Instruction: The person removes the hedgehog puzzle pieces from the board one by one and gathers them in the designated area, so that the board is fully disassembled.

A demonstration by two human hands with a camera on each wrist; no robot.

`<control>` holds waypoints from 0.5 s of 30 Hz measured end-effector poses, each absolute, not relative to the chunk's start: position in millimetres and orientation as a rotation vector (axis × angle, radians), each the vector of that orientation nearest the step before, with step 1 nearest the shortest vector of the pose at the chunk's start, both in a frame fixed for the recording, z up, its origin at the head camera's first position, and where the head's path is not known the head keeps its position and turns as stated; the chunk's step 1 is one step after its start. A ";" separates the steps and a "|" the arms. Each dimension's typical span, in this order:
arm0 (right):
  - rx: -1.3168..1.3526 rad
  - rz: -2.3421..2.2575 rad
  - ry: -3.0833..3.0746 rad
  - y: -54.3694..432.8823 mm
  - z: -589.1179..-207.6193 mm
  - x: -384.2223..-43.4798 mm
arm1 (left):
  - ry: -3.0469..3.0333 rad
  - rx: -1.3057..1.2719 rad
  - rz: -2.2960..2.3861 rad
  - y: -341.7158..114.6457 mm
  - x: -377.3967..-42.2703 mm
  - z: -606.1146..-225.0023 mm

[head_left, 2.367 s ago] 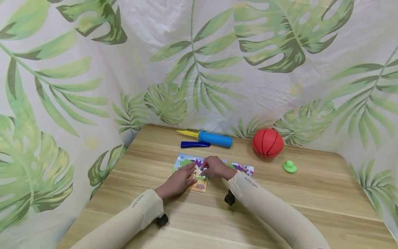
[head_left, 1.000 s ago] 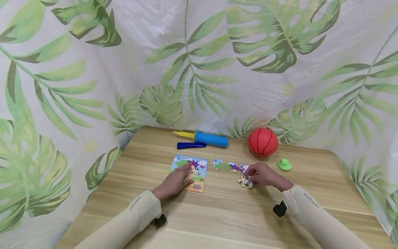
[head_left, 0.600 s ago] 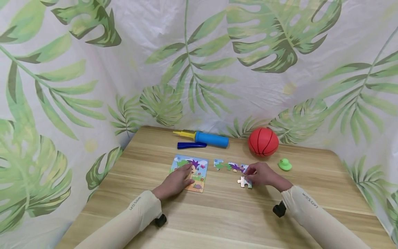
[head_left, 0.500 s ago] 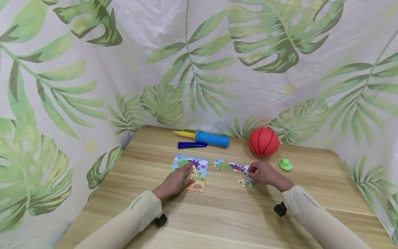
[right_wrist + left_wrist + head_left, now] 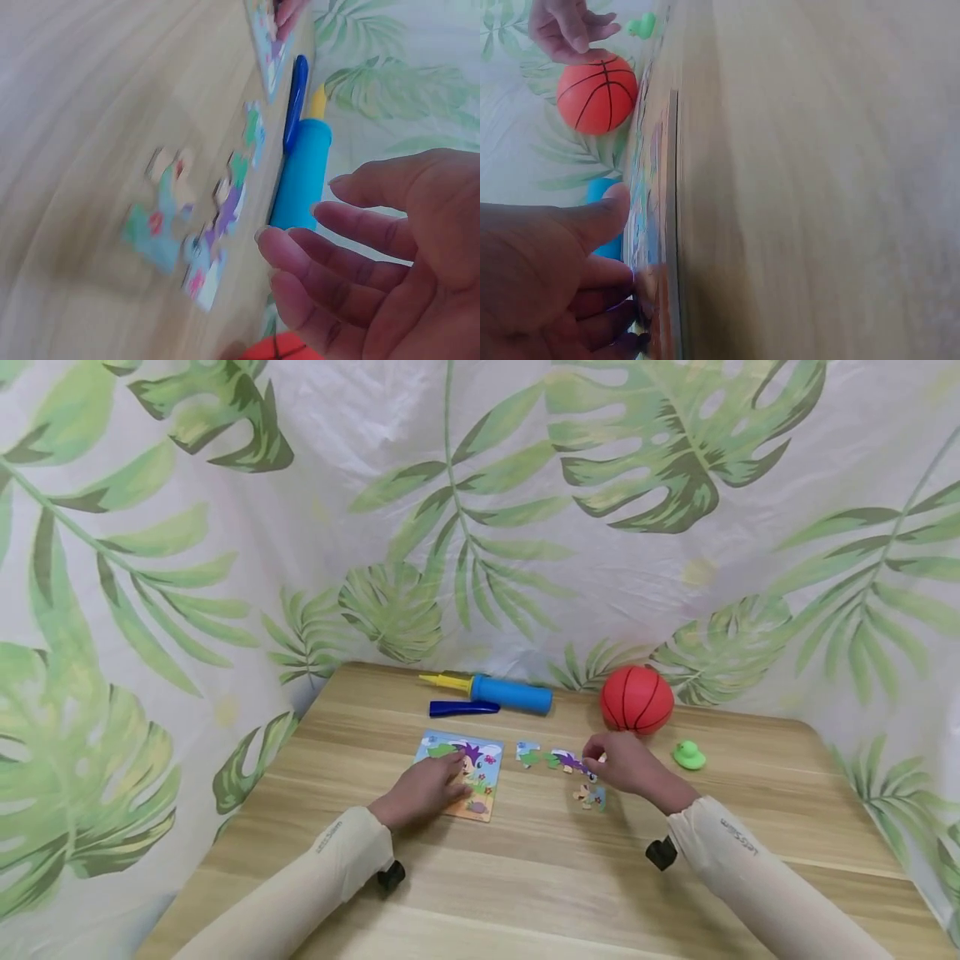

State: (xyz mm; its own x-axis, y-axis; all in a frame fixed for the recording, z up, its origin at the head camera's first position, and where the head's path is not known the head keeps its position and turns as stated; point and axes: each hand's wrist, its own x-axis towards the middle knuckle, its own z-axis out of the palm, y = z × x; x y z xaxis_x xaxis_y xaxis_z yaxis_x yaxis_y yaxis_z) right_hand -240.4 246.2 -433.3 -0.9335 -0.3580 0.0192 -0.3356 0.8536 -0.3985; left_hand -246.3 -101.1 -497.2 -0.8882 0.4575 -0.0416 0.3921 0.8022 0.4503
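My left hand (image 5: 422,789) rests on a square jigsaw puzzle (image 5: 489,768) picturing a purple-haired cartoon figure, its fingers extended over the left part of the picture. To the right lie loose jigsaw pieces: a blue-and-green piece (image 5: 527,753), a purple-and-green group (image 5: 566,761), and a pale-and-blue group (image 5: 587,796) below. My right hand (image 5: 633,768) hovers above the right end of these pieces and hides part of them. In the right wrist view the right hand's fingers (image 5: 330,270) are loosely bent, with nothing between them and a gap from the pieces.
At the back lie a blue hand pump (image 5: 513,694) with a yellow nozzle and a dark blue flat object (image 5: 463,708). Behind my right hand sits a red ball (image 5: 637,697) with black lines, and a green toy duck (image 5: 688,756) stands right of it. A leaf-patterned curtain (image 5: 480,527) borders the table.
My right hand went from the puzzle to the loose pieces on the right, touched them, then rose slightly away toward the back. My left hand has stayed on the puzzle.
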 end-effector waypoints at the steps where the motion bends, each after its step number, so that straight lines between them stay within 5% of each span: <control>1: -0.553 -0.629 2.964 241.9 -432.3 -241.3 | 2.856 0.691 0.655 -101.3 -247.6 -495.4; 8: -0.644 -0.655 2.929 204.9 -427.1 -250.3 | 2.912 0.853 0.748 -125.0 -258.9 -486.4; 15: -0.831 -0.693 2.833 152.1 -429.6 -258.0 | 2.756 0.700 0.887 -154.1 -255.2 -502.8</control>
State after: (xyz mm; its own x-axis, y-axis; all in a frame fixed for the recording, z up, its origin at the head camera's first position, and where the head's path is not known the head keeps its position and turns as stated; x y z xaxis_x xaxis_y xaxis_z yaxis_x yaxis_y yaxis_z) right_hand -258.0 152.1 -429.6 -0.8443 -0.5353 0.0233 -0.4855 0.7461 -0.4557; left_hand -255.2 -154.1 -502.8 -0.8769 0.4806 -0.0111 0.3838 0.7139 0.5857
